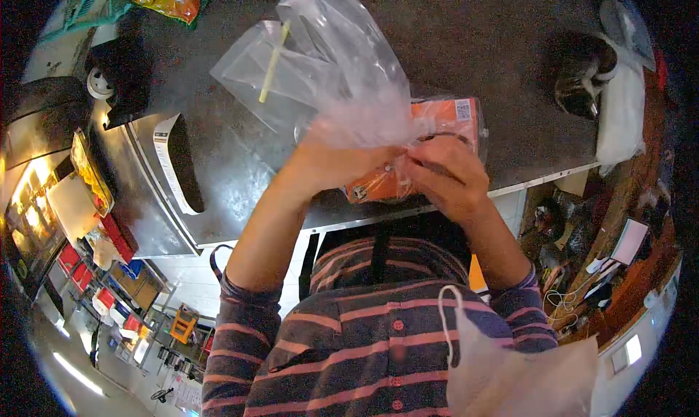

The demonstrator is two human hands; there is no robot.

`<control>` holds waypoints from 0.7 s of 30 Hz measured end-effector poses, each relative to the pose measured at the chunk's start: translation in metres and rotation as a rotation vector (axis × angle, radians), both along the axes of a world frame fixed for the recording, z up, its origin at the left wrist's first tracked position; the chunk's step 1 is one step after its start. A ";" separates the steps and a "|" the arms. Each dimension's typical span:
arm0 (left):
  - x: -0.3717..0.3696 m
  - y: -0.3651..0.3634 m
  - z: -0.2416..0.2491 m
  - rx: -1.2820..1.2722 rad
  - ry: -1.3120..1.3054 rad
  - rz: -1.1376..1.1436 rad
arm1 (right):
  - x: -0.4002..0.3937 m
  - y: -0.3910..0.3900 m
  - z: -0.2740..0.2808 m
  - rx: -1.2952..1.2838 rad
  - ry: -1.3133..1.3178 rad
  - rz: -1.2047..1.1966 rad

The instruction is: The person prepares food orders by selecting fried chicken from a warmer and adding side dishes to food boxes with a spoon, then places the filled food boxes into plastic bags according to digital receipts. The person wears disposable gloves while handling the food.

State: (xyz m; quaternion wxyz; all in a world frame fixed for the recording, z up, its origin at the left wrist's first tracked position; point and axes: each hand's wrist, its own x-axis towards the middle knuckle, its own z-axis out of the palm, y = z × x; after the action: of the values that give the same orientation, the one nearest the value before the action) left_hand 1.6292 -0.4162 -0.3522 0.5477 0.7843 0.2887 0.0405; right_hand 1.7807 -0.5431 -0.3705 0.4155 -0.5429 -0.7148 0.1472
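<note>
A clear plastic bag lies over the dark table, its top spread toward the far side. Inside its lower part is an orange box with a printed code at one corner, near the table's front edge. My left hand is closed on the gathered plastic at the left of the box. My right hand pinches the plastic over the box, close to my left fingertips. A thin yellow-green strip shows against the bag's left part.
The dark table spans the view. A curved paper strip lies at left, a colourful packet at far left. A dark object wrapped in plastic and a white plastic stack are at right.
</note>
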 end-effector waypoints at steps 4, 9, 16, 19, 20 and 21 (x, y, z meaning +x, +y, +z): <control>-0.005 -0.002 0.000 -0.203 -0.053 0.100 | 0.001 0.004 0.003 -0.033 0.126 -0.030; -0.009 0.004 -0.006 -0.085 0.014 -0.050 | 0.005 0.003 -0.002 -0.019 0.115 -0.005; -0.001 0.002 0.006 0.080 -0.047 -0.019 | 0.003 0.002 -0.003 -0.016 0.156 -0.034; -0.003 0.000 0.008 0.035 -0.022 0.010 | -0.002 0.001 -0.007 -0.018 0.173 -0.047; -0.005 -0.002 0.001 0.107 -0.074 -0.002 | -0.005 0.002 -0.005 -0.046 0.188 -0.043; -0.008 -0.004 -0.005 0.178 -0.126 -0.015 | -0.006 0.003 -0.004 -0.075 0.204 -0.040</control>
State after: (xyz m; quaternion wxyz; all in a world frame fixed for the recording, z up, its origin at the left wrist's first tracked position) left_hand 1.6208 -0.4198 -0.3574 0.4932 0.8278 0.2434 0.1110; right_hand 1.7747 -0.5400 -0.3747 0.4683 -0.5545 -0.6518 0.2199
